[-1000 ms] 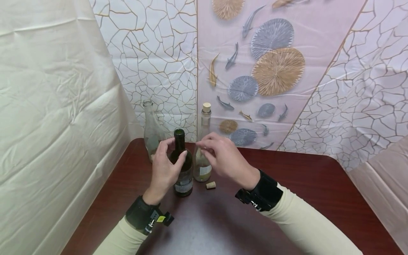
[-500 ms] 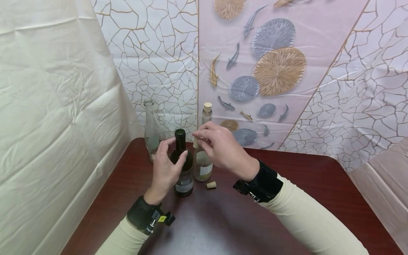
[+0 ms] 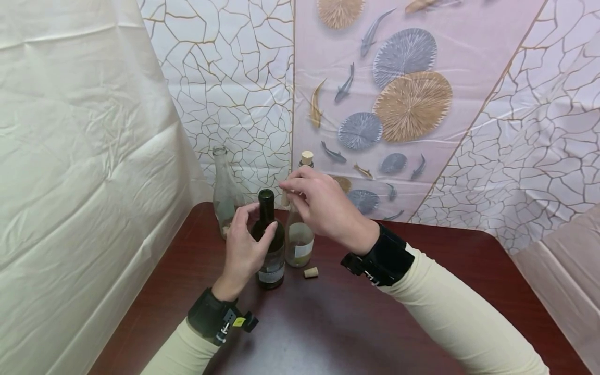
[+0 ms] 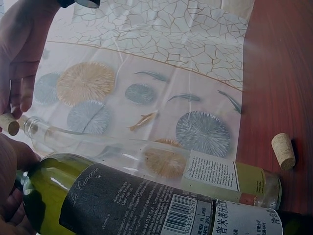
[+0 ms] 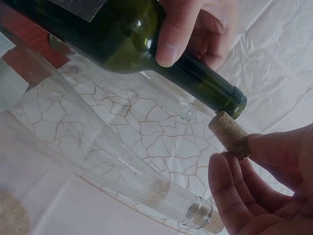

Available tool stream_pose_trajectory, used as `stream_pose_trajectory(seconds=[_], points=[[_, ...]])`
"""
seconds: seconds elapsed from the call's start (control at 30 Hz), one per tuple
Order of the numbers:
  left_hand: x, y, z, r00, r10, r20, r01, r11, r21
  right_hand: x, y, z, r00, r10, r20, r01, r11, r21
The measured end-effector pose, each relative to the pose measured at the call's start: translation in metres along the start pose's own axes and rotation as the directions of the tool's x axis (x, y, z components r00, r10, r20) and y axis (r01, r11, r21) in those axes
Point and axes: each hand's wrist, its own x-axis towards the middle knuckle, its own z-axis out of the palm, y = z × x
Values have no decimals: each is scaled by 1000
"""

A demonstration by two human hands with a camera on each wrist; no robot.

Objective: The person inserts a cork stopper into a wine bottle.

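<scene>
My left hand [image 3: 245,250] holds a dark green wine bottle [image 3: 272,260] upright at its shoulder, thumb on one side and fingers curled behind. The bottle's mouth is uncorked. Between thumb and fingers, my right hand [image 3: 323,205] pinches a cork [image 5: 229,133]. In the right wrist view this cork is beside the green bottle's mouth; whether they touch I cannot tell. Behind my right hand stands a clear bottle [image 3: 300,237] with a cork [image 3: 307,157] in its neck; the hand partly hides it.
Another cork [image 3: 311,272] lies on the dark red table [image 3: 375,307], in front of the clear bottle. Farther left, a second clear bottle [image 3: 226,195] without a stopper stands near the back edge. Patterned cloth [image 3: 234,78] hangs behind the table.
My right hand has risen with the pinched cork, from beside the green bottle's shoulder to about the height of its mouth. The left hand keeps its hold on the bottle.
</scene>
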Motion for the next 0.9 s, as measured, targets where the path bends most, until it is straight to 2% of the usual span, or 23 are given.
stream_pose_trajectory(seconds=[0.23, 0.67, 0.9], points=[[0, 0, 0, 1000, 5, 4, -5, 1000, -3, 8, -3, -2, 1000, -15, 5, 15, 1000, 16], [1, 0, -1, 1000, 9, 15, -9, 1000, -2, 23, -10, -8, 999, -47, -2, 47, 999, -18], [0, -2, -2, 1000, 15, 14, -15, 1000, -5, 30, -17, -7, 999, -35, 19, 35, 999, -26]])
